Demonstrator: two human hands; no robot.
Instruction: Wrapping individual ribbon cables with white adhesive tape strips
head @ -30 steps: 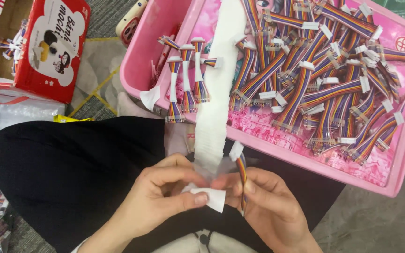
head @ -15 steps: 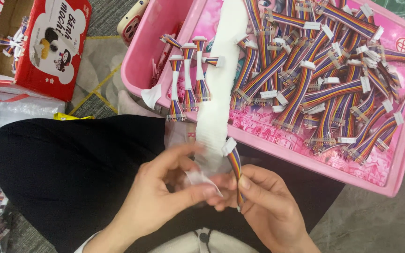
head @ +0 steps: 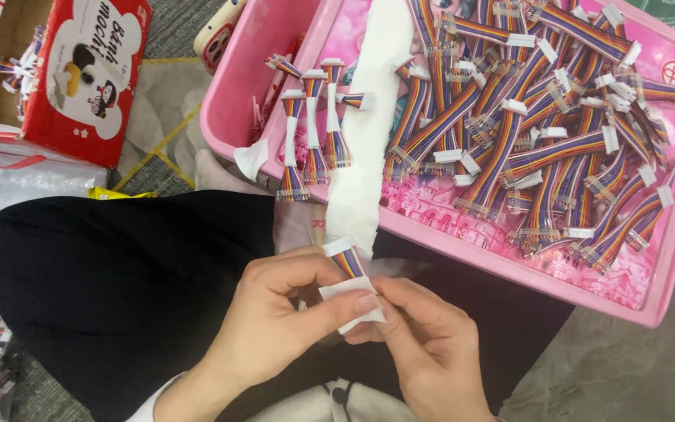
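Down over a black-clad lap (head: 119,289) beside the pink tray (head: 509,262), both hands pinch one rainbow ribbon cable (head: 348,262).

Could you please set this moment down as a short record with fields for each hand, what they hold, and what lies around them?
left hand: fingers pinch a white label against the cable
right hand: fingers meet the left at the same label
held item: short rainbow ribbon cable with a white connector on top
in front: pink tray full of like cables, a white paper strip hanging over its rim
left of tray: red carton
under hands: lap in black cloth
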